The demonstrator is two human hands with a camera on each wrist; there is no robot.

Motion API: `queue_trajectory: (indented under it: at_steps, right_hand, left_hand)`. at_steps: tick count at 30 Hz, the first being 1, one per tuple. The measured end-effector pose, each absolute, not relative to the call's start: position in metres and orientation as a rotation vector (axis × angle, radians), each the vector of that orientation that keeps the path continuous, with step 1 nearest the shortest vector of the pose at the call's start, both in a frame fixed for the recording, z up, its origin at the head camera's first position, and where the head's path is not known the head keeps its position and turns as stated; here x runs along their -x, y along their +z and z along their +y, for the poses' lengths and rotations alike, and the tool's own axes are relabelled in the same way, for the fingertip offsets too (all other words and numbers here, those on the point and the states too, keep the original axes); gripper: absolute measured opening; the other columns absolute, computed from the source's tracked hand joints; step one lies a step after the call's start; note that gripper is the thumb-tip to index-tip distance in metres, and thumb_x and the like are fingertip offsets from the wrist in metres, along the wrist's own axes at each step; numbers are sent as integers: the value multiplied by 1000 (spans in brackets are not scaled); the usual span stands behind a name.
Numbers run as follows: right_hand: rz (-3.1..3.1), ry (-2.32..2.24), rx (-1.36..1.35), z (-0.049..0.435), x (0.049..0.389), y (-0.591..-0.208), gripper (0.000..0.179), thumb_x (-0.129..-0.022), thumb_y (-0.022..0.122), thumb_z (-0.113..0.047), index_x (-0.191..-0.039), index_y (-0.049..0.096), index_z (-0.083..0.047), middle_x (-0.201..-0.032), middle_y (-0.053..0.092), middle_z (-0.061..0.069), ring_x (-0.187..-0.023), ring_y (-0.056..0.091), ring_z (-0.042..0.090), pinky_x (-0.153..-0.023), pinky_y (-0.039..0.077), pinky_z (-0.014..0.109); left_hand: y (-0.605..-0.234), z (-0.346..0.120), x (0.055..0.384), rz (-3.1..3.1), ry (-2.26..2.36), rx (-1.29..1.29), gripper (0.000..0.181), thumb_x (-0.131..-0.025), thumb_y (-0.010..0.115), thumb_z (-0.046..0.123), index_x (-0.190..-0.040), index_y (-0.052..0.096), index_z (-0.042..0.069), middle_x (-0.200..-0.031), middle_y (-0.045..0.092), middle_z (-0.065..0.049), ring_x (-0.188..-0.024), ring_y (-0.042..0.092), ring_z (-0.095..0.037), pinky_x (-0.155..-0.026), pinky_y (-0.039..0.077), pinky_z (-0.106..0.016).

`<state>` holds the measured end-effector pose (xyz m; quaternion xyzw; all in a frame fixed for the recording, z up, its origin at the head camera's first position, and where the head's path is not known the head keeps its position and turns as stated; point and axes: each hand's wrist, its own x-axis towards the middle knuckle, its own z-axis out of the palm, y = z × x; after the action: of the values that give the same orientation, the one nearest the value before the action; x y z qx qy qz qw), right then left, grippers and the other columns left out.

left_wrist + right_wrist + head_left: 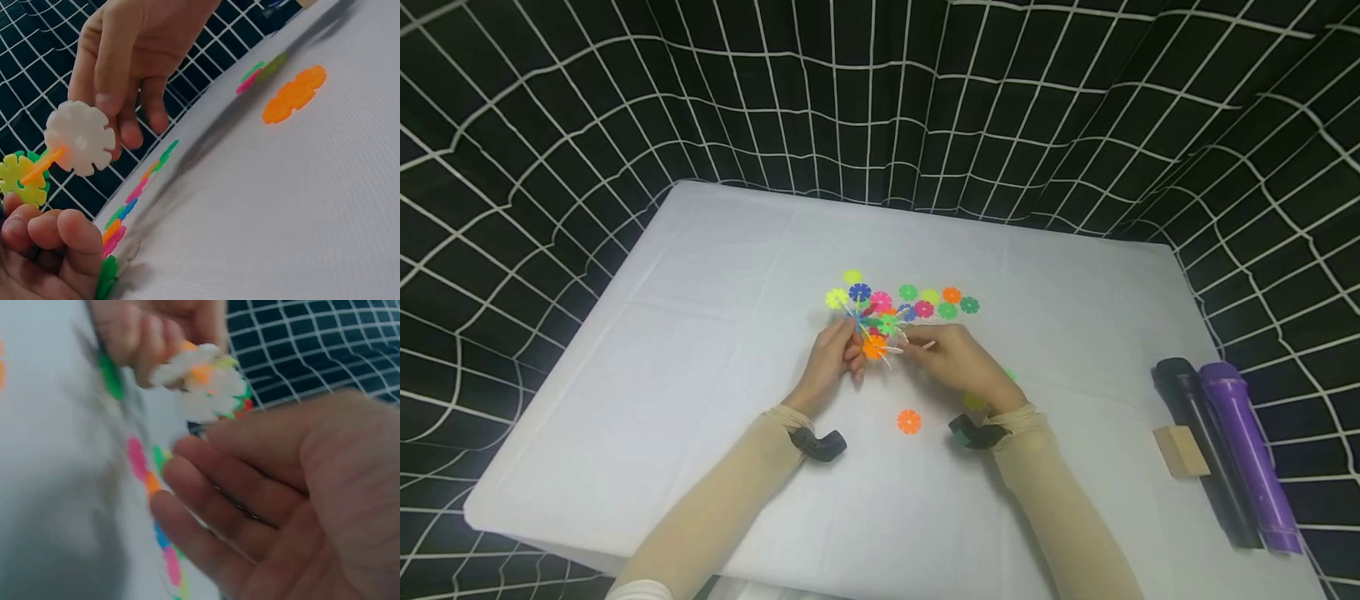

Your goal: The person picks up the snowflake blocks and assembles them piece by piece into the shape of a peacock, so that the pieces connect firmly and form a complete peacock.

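My left hand (831,357) grips a cluster of notched plastic discs (874,347), joined edge to edge in orange, green, blue, white and other colours. The cluster is held above the white table. From the other side, my right hand (953,357) pinches a white notched disc (81,139) at its edge, between thumb and forefinger. That disc meets an orange disc (42,165) of the cluster. In the right wrist view the other fingers (212,550) of the right hand are spread loosely below. Part of the cluster is hidden behind the left fingers.
Loose discs (951,295) in several colours lie behind the hands. An orange disc (909,422) lies between the forearms, and a yellow disc (973,402) by the right wrist. At right are a wooden block (1182,451), a black cylinder (1213,467) and a purple cylinder (1247,454). Grid-patterned curtain (880,92) surrounds the table.
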<state>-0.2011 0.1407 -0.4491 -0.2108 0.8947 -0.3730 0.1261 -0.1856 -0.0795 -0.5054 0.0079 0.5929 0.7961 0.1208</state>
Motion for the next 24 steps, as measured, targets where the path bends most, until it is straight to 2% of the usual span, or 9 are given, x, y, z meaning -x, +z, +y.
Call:
queue_trajectory:
  at_steps: [5, 8, 10, 14, 18, 20, 24]
  right_hand:
    - [2601, -962, 464, 164, 207, -440, 31, -100, 59, -17, -129, 69, -14, -123, 72, 6, -116, 63, 27, -101, 54, 50]
    - [2689, -843, 333, 179, 212, -438, 33, -102, 53, -18, -132, 65, -11, -129, 68, 12, -119, 59, 32, -106, 49, 55]
    - [2705, -754, 264, 188, 215, -438, 37, -103, 49, -22, -136, 61, -10, -137, 63, 15, -126, 55, 35, -112, 44, 57]
    - [2608, -562, 241, 204, 215, -437, 51, -96, 60, -24, -145, 51, -10, -145, 52, 18, -134, 46, 38, -112, 41, 62]
    - [2541, -447, 315, 213, 213, -435, 67, -85, 74, -19, -147, 49, -11, -146, 44, 21, -134, 38, 40, -105, 45, 64]
    - [2557, -447, 303, 214, 213, -437, 64, -85, 74, -17, -144, 50, -11, -143, 45, 21, -131, 39, 40, -104, 46, 63]
    - [2642, -505, 253, 213, 220, -447, 44, -92, 67, -18, -134, 57, -7, -125, 55, 20, -116, 49, 35, -97, 51, 55]
  left_hand:
    - [-505, -79, 186, 1723, 2316, -74, 36, -110, 36, 32, -82, 37, 10, -67, 33, -1, -54, 41, -16, -49, 45, -25]
    - [-506, -80, 186, 1710, 2323, -105, 35, -111, 35, 31, -82, 39, 10, -71, 38, -1, -57, 45, -15, -50, 47, -25]
    - [-507, -80, 186, 1697, 2330, -108, 34, -111, 35, 30, -83, 42, 10, -76, 42, -1, -57, 49, -15, -50, 48, -26]
    - [-508, -80, 187, 1670, 2338, -69, 32, -110, 37, 29, -85, 44, 11, -86, 45, -1, -55, 55, -17, -52, 51, -28]
    - [-507, -80, 187, 1664, 2333, -44, 29, -110, 39, 28, -86, 44, 13, -88, 46, -2, -54, 56, -18, -55, 52, -29]
    - [-506, -79, 187, 1664, 2329, -47, 29, -109, 39, 26, -85, 46, 13, -88, 47, -1, -56, 57, -17, -58, 54, -30]
    - [-508, -80, 187, 1651, 2319, -88, 29, -109, 39, 24, -84, 50, 15, -87, 51, 2, -64, 58, -16, -63, 57, -31]
